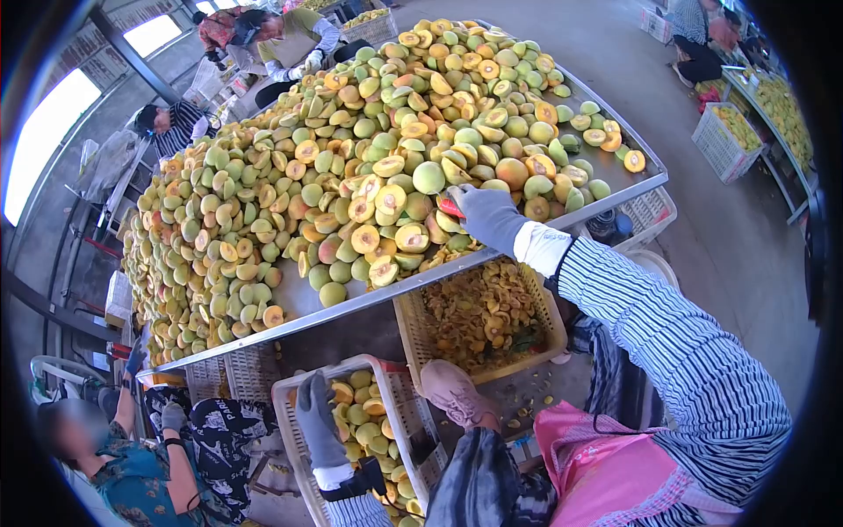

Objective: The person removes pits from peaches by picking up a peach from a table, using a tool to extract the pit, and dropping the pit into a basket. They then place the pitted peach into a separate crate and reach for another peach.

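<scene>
My right hand [492, 218], in a grey glove, is closed round a red-handled tool [450, 208] at the near edge of the fruit heap. The tool's working end is hidden among the fruit. Halved and whole yellow-green peaches [378, 198] are piled on the metal table [307, 297] around it. Lower down, my left hand [320, 422], also gloved in grey, hangs over the left side of a white crate [285, 413] holding peach halves [364, 413]. Its fingers are stretched out, and no fruit shows in them.
A yellowish crate [408, 338] of pits and scraps stands under the table edge, beside my pink shoe [457, 391]. A co-worker [132, 474] sits at the left. Other people work behind the heap. More fruit crates [724, 145] stand at the far right.
</scene>
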Demonstrator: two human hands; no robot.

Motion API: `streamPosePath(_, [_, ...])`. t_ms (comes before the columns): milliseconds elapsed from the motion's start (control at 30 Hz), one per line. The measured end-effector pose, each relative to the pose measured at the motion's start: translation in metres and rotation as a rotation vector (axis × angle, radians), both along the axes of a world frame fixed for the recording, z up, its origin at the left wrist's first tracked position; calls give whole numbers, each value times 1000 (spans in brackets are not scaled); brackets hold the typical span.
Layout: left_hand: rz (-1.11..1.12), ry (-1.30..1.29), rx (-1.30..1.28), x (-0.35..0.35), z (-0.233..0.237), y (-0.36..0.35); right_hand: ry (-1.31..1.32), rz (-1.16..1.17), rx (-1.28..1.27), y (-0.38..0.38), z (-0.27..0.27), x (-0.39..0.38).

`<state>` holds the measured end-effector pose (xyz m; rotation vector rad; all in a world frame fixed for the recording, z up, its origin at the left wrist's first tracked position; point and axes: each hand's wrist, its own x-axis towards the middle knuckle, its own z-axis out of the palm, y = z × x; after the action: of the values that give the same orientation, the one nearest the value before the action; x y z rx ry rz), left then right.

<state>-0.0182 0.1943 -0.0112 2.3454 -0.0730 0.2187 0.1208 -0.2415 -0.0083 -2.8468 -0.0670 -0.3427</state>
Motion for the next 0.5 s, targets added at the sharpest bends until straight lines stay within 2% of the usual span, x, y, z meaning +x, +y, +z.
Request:
streamPosePath(33, [120,236,-403,6,12,-23,-7,10,-3,0,7,4])
streamPosePath(100, [77,300,-670,16,23,-65,45,-115,331,-1,21,4])
streamPosePath(133, [41,348,-786,25,18,-80,-77,-114,491,-5,9,8])
streamPosePath(167, [-29,413,-920,34,12,-95,-77,-109,485,0,13,0])
streamPosePath(233, [-131,553,-1202,48,16,-135,-143,4,791,22,30,-37])
streamPosePath(267, [-157,631,-1350,49,27,-159,-105,115,744,36,39,-55])
streamPosePath(300, [-279,675,-1454,49,35,-174,-65,225,700,51,45,-74])
streamPosePath(367, [-121,407,-1531,65,-20,-188,-105,416,668,70,43,-99])
streamPosePath(400, [-168,245,-1208,59,-18,-190,-217,420,698,75,42,-108])
streamPosePath(433, [-162,241,-1202,57,-20,-185,-216,425,705,78,38,-117])
streamPosePath(500, [-157,145,-1262,50,-21,-179,2,271,741,79,29,-134])
